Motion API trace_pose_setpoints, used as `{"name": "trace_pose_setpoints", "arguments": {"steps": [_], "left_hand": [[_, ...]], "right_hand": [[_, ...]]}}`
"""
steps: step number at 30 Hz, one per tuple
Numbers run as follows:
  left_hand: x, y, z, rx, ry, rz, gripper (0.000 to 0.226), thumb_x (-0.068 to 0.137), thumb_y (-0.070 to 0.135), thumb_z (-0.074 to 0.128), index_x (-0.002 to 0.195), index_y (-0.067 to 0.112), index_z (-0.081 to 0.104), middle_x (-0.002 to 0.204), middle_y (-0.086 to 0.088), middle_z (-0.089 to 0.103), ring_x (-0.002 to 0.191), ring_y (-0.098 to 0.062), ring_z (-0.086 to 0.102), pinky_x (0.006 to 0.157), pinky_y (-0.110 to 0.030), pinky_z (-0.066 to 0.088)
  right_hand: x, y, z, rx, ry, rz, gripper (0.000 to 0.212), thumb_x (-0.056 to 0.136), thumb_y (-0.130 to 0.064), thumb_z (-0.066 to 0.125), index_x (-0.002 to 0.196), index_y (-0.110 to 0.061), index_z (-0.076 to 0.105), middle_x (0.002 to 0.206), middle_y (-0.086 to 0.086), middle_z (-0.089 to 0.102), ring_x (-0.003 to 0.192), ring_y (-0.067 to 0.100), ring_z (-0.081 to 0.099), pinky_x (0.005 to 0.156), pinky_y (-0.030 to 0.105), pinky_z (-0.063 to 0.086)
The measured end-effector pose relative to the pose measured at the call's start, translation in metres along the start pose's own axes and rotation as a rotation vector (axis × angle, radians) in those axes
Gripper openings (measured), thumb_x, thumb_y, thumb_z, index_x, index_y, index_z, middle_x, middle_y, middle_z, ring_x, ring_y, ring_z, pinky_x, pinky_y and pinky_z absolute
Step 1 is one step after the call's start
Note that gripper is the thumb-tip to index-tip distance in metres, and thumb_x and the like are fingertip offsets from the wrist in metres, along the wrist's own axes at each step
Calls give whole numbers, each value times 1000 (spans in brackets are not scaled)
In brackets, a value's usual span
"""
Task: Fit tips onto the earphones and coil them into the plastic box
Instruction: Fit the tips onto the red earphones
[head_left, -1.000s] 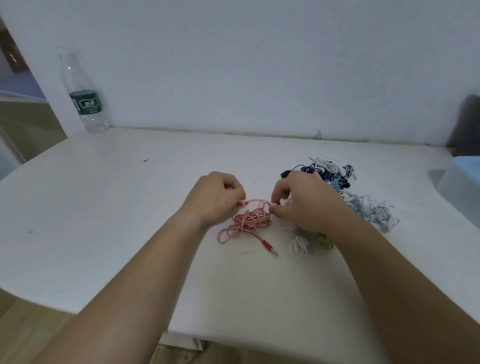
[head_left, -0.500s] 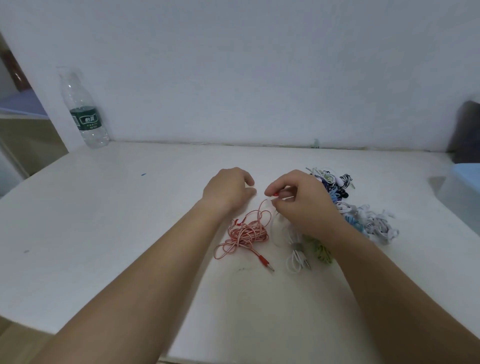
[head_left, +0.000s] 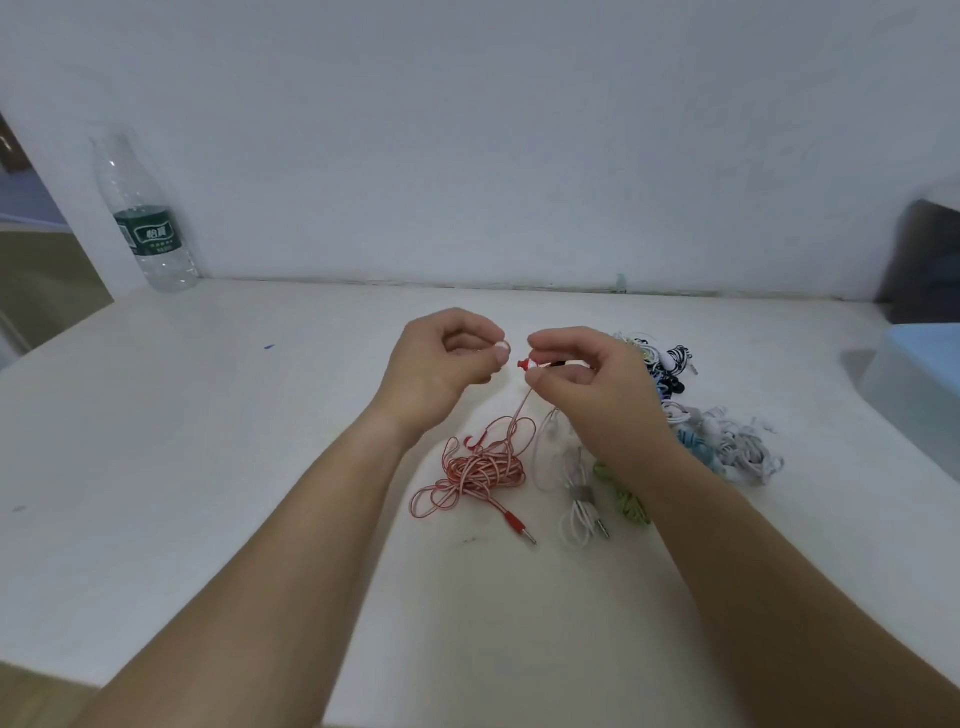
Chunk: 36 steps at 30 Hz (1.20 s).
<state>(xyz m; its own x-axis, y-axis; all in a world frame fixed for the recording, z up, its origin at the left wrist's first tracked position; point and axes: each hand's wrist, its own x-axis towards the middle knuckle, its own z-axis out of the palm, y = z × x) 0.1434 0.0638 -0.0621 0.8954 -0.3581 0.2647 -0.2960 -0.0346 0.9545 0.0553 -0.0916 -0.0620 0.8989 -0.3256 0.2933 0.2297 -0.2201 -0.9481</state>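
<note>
A red-and-white earphone cable (head_left: 480, 470) lies tangled on the white table (head_left: 208, 467), its red jack pointing toward me. One strand rises to a red earbud (head_left: 524, 363), which my right hand (head_left: 587, 387) pinches above the table. My left hand (head_left: 441, 364) is raised just left of it and pinches a small white tip (head_left: 502, 347) between thumb and forefinger. Tip and earbud are a short gap apart. The pale blue plastic box (head_left: 914, 364) sits at the right edge.
A pile of white, blue and black earphones (head_left: 696, 415) lies right of my right hand. A bundled white cable (head_left: 579, 512) and a green one (head_left: 631, 501) lie under my right forearm. A water bottle (head_left: 148, 223) stands at the back left by the wall.
Both hands have lifted off the table. My right hand raised the red earbud, drawing a strand up from the tangle. My left hand now shows a white tip at its fingertips.
</note>
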Motion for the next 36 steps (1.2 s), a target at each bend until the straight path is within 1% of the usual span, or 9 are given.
{"name": "trace_pose_setpoints", "arguments": {"steps": [2, 5, 9, 14, 17, 23, 26, 33, 36], "left_hand": [[-2, 5, 1, -71, -12, -23, 13, 86, 7, 75, 97, 12, 71, 89, -18, 73, 77, -14, 69, 70, -23, 56], [-3, 4, 3, -117, -78, -53, 11, 89, 9, 72, 98, 15, 76, 82, -6, 72, 74, -12, 64, 69, -22, 53], [-3, 1, 7, -192, -148, -105, 11, 91, 8, 69, 98, 12, 77, 82, -4, 70, 75, -11, 64, 71, -20, 53], [-3, 0, 9, -314, -199, -198, 16, 95, 8, 63, 105, 10, 75, 90, -7, 72, 78, -11, 66, 75, -19, 56], [-2, 1, 9, -399, -208, -237, 20, 98, 2, 57, 109, 5, 73, 93, -10, 72, 77, -14, 67, 76, -20, 58], [-3, 0, 10, -356, -213, -212, 19, 95, 0, 60, 105, 8, 74, 91, -10, 73, 76, -13, 67, 74, -19, 58], [-3, 0, 10, -322, -214, -190, 19, 94, -1, 62, 102, 11, 75, 92, -11, 74, 78, -15, 68, 76, -22, 58], [-4, 1, 10, -289, -215, -164, 21, 91, -4, 64, 103, 10, 74, 94, -10, 74, 77, -14, 69, 76, -22, 57], [-4, 0, 9, -278, -217, -165, 23, 94, -4, 61, 103, 11, 75, 96, -11, 75, 79, -14, 70, 77, -22, 57]], "right_hand": [[1, 1, -1, 70, 36, 32, 25, 84, -1, 74, 103, -16, 71, 96, 5, 73, 77, 14, 72, 74, 27, 59], [1, 0, -2, 145, 64, 68, 23, 84, 1, 73, 102, -13, 70, 98, 11, 73, 83, 27, 74, 74, 32, 61], [1, -1, -2, 186, 48, 69, 18, 88, 2, 69, 104, -6, 68, 100, 15, 71, 79, 20, 74, 71, 30, 61], [2, 0, -2, 179, 59, 72, 16, 88, 3, 69, 101, -6, 68, 100, 18, 71, 79, 19, 72, 69, 27, 60], [1, 0, -3, 175, 70, 78, 15, 88, 3, 68, 100, -6, 68, 100, 19, 70, 77, 17, 71, 66, 25, 58], [1, -1, -3, 170, 61, 77, 16, 88, 2, 68, 103, -4, 68, 98, 17, 71, 76, 16, 72, 68, 27, 60], [1, -2, -2, 169, 56, 72, 16, 87, 2, 69, 102, -4, 68, 96, 15, 71, 74, 15, 71, 67, 28, 60], [0, -2, -2, 116, 66, 64, 15, 86, -1, 72, 99, -7, 69, 95, 17, 72, 75, 16, 71, 68, 28, 60], [1, -1, -2, 110, 74, 67, 15, 85, -2, 73, 97, -8, 69, 96, 17, 71, 76, 18, 70, 67, 28, 59]]}}
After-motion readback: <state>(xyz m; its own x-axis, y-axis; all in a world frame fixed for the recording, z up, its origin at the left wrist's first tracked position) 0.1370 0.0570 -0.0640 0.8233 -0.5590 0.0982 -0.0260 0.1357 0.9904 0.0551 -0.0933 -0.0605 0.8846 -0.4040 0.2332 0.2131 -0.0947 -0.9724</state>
